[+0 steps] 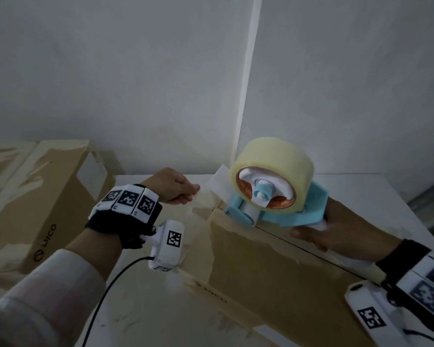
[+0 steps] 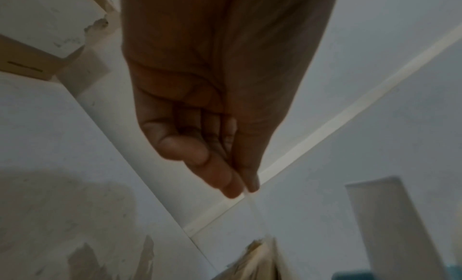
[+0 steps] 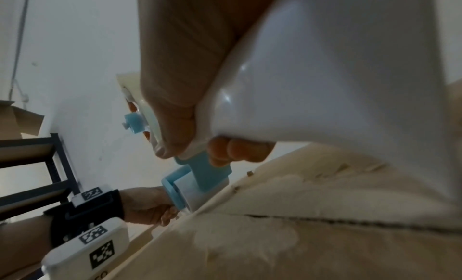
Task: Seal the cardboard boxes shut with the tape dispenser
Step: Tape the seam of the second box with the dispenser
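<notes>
A light blue tape dispenser with a big roll of clear tape sits tipped on the far end of a closed cardboard box, near its centre seam. My right hand grips the dispenser's white handle from the right. My left hand pinches the free end of the tape strip just left of the roller, above the box's far edge. In the left wrist view thumb and forefinger pinch the thin tape. The right wrist view shows the dispenser's roller close to the box top.
A second cardboard box with torn tape patches lies at the left against the wall. Both boxes rest on a white table in a wall corner. A black cable hangs from my left wrist. A dark shelf rack stands further off.
</notes>
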The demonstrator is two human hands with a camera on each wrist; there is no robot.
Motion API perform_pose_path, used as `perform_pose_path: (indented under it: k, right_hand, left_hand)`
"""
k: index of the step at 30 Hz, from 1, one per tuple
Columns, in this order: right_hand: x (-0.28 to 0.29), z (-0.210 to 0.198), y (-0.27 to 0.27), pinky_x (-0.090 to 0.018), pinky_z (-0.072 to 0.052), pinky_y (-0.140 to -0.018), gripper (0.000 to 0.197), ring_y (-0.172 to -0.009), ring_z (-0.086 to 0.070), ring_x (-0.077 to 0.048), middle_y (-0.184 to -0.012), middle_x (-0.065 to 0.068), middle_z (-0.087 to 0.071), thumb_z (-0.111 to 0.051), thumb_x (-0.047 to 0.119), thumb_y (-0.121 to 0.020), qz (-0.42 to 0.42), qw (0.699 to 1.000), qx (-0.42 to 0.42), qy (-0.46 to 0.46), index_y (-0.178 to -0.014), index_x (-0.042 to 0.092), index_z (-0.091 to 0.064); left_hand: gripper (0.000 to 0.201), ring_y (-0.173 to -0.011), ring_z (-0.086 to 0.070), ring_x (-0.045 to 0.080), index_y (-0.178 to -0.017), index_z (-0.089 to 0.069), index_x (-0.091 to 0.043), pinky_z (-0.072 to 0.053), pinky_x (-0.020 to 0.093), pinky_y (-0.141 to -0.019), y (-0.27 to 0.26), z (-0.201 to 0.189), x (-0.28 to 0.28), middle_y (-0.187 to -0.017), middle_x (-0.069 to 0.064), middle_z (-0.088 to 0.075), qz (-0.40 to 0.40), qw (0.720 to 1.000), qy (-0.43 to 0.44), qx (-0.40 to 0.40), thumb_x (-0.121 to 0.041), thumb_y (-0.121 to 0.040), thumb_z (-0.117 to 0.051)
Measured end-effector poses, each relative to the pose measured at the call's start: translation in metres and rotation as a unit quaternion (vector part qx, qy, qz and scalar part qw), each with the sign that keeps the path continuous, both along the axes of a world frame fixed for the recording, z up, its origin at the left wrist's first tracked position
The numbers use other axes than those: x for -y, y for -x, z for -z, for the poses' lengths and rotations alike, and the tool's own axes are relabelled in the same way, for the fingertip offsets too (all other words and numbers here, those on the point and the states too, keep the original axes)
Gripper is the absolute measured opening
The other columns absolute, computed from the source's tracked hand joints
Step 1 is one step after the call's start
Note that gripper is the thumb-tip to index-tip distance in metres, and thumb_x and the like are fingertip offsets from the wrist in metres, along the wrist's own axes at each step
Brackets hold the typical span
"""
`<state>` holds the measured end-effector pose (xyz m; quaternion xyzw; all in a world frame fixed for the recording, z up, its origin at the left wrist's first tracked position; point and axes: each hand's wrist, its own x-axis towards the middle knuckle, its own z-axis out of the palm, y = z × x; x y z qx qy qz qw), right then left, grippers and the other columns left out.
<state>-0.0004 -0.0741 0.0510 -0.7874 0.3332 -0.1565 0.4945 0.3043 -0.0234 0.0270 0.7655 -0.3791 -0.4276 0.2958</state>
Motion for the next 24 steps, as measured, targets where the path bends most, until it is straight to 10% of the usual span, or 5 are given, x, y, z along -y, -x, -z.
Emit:
perform_pose_path:
  k: [5,11,16,24]
  right_hand:
    - [-0.003,0.002,-0.006,-0.003,-0.041,-0.052,0.031,-0.065,-0.06,0.012,-0.077,0.031,-0.066,-0.069,0.005,-0.078,-0.006,0.999,-0.01,0.031,-0.095,0.027,-0.056]
    - [-0.006,0.006,-0.008,-0.008,-0.047,-0.073,0.034,-0.091,-0.062,0.003,-0.096,0.009,-0.068,-0.069,0.014,-0.078,0.008,0.999,-0.018,0.037,-0.107,0.027,-0.056]
    - [-0.009,0.001,-0.009,-0.003,-0.045,-0.068,0.033,-0.087,-0.061,0.01,-0.098,0.022,-0.066,-0.069,0.013,-0.079,0.009,0.999,-0.013,0.044,-0.099,0.034,-0.054]
    - [-0.012,0.004,-0.008,-0.004,-0.045,-0.069,0.029,-0.087,-0.062,0.008,-0.1,0.023,-0.066,-0.067,0.026,-0.073,0.008,1.0,-0.004,0.03,-0.101,0.029,-0.058]
  left_hand:
    - [0.022,-0.036,-0.054,-0.003,-0.073,-0.067,-0.005,-0.043,0.009,-0.04,-0.001,0.004,0.003,-0.048,-0.006,-0.063,0.005,1.0,-0.017,0.019,-0.024,-0.084,-0.064]
    - [0.019,-0.055,-0.054,0.008,-0.085,-0.068,-0.003,-0.042,0.008,-0.039,-0.002,0.005,0.006,-0.066,0.002,-0.062,0.015,0.999,-0.036,0.035,-0.021,-0.087,-0.061]
    - [0.021,-0.037,-0.053,-0.001,-0.07,-0.066,-0.006,-0.04,0.009,-0.037,-0.003,0.009,0.008,-0.051,-0.004,-0.061,0.02,0.999,-0.031,0.036,-0.022,-0.084,-0.065]
    - [0.022,-0.057,-0.056,0.009,-0.072,-0.064,-0.009,-0.044,0.009,-0.042,-0.004,0.008,0.004,-0.066,0.002,-0.063,0.031,0.999,-0.024,0.034,-0.027,-0.084,-0.064]
